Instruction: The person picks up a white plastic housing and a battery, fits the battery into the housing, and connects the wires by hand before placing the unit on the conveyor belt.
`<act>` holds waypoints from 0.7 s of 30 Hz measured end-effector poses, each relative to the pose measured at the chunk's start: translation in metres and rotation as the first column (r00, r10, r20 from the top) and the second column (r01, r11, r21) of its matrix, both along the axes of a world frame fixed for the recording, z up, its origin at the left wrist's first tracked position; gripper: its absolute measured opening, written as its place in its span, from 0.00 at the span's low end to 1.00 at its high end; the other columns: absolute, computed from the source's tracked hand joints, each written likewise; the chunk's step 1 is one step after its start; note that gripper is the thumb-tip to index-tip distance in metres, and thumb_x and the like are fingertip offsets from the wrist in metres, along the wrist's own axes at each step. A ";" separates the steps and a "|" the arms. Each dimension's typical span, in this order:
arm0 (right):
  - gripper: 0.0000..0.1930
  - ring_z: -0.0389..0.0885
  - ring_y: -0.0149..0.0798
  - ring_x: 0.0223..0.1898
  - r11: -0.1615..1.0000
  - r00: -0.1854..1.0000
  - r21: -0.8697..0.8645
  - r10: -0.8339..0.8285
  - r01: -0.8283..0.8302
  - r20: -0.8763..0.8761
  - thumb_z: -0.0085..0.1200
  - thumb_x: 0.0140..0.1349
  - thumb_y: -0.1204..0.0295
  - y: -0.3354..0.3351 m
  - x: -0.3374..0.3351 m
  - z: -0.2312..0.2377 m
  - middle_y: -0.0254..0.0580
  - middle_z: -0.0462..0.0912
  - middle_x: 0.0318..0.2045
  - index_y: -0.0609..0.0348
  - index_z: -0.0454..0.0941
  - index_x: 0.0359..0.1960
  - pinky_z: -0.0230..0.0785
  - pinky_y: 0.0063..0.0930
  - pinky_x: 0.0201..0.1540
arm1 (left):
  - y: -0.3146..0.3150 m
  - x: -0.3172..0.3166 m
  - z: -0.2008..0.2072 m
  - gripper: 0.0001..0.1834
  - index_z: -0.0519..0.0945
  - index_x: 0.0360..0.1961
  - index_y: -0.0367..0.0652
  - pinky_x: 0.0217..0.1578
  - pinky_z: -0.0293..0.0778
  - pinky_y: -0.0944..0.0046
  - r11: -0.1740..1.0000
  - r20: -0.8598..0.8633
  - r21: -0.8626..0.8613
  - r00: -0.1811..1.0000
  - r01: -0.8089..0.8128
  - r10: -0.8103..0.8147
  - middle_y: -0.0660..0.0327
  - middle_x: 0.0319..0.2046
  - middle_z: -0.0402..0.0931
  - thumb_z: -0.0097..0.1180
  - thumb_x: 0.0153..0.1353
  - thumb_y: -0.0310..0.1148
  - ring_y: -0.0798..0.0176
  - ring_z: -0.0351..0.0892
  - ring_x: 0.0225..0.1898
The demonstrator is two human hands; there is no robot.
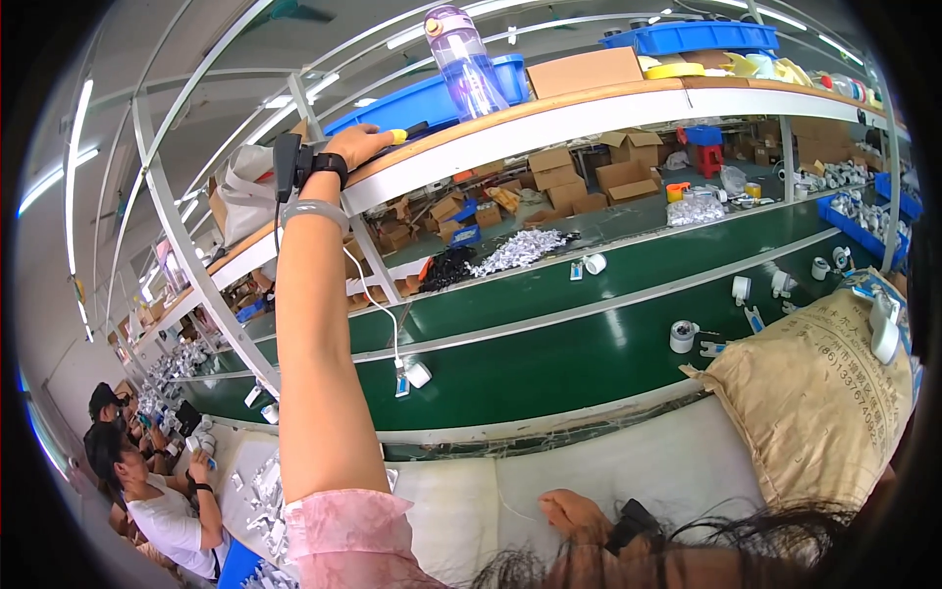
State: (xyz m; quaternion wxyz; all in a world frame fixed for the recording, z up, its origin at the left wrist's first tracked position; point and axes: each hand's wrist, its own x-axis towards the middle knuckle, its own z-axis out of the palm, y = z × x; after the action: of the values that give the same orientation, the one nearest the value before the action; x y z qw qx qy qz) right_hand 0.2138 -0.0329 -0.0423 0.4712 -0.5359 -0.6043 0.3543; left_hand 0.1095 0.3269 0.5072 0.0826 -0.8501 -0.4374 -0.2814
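Observation:
My left arm is raised to the high wooden shelf (613, 98). My left hand (357, 145) is there, its fingers closed at the yellow end of a yellow-and-black tool (399, 135), whose exact kind is too small to tell. Beyond it on the shelf stand a clear purple water bottle (465, 67) and a blue bin (508, 79). Low over the pale work surface (628, 442), my right hand (574, 515) is curled, and whatever its fingers may hold is hidden. Both wrists wear black devices; hair covers part of the right arm.
A green conveyor belt (549, 363) crosses ahead, carrying several small white round devices (683, 337). A large brown sack (814, 393) stands at right. Metal posts (211, 294) hold the shelf. At left, people (172, 510) work beside piled silvery parts (267, 501).

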 end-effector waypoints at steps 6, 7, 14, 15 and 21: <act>0.17 0.77 0.54 0.47 1.000 1.000 -0.001 0.000 0.000 0.001 0.44 0.70 0.61 0.000 0.000 0.008 0.53 0.79 0.45 0.62 0.73 0.49 0.69 0.38 0.49 | -0.005 0.000 -0.004 0.41 0.77 0.55 0.39 0.57 0.67 0.58 0.992 -0.028 0.122 0.999 -0.025 0.029 0.45 0.53 0.76 0.52 0.49 0.62 0.49 0.74 0.56; 0.17 0.77 0.54 0.47 1.000 1.000 -0.003 -0.005 0.005 -0.003 0.44 0.70 0.61 0.000 0.000 0.010 0.54 0.79 0.45 0.62 0.73 0.49 0.69 0.37 0.50 | -0.008 0.003 -0.006 0.39 0.79 0.53 0.39 0.56 0.68 0.58 0.993 -0.023 0.122 1.000 -0.004 0.007 0.45 0.51 0.77 0.53 0.49 0.61 0.49 0.76 0.54; 0.18 0.77 0.54 0.48 0.999 1.000 0.039 -0.003 0.005 -0.031 0.43 0.70 0.60 0.009 0.001 -0.027 0.53 0.79 0.45 0.62 0.74 0.48 0.69 0.39 0.51 | 0.013 0.003 -0.013 0.33 0.81 0.51 0.48 0.54 0.70 0.55 0.935 0.090 0.354 0.996 -0.013 -0.020 0.50 0.48 0.79 0.60 0.49 0.58 0.48 0.78 0.51; 0.18 0.77 0.54 0.48 0.997 1.000 0.079 -0.003 0.003 -0.002 0.43 0.70 0.60 0.001 0.002 -0.008 0.53 0.79 0.45 0.62 0.74 0.48 0.69 0.39 0.51 | 0.011 0.005 -0.016 0.34 0.79 0.53 0.49 0.55 0.69 0.53 0.894 0.142 0.444 0.990 -0.056 -0.009 0.53 0.50 0.78 0.62 0.49 0.59 0.49 0.76 0.53; 0.17 0.76 0.54 0.47 0.999 1.000 0.038 -0.024 0.025 -0.012 0.43 0.70 0.60 -0.004 -0.003 -0.003 0.53 0.79 0.44 0.61 0.74 0.48 0.69 0.39 0.49 | -0.002 0.009 -0.022 0.33 0.74 0.57 0.51 0.58 0.63 0.49 0.601 0.107 0.789 0.992 -0.127 0.070 0.58 0.59 0.69 0.65 0.51 0.51 0.54 0.69 0.59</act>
State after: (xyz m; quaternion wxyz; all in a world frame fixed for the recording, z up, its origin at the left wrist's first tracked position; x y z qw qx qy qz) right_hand 0.2111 -0.0364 -0.0454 0.4892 -0.5321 -0.6017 0.3399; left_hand 0.1183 0.3245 0.4853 0.4518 -0.6903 -0.3161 -0.4684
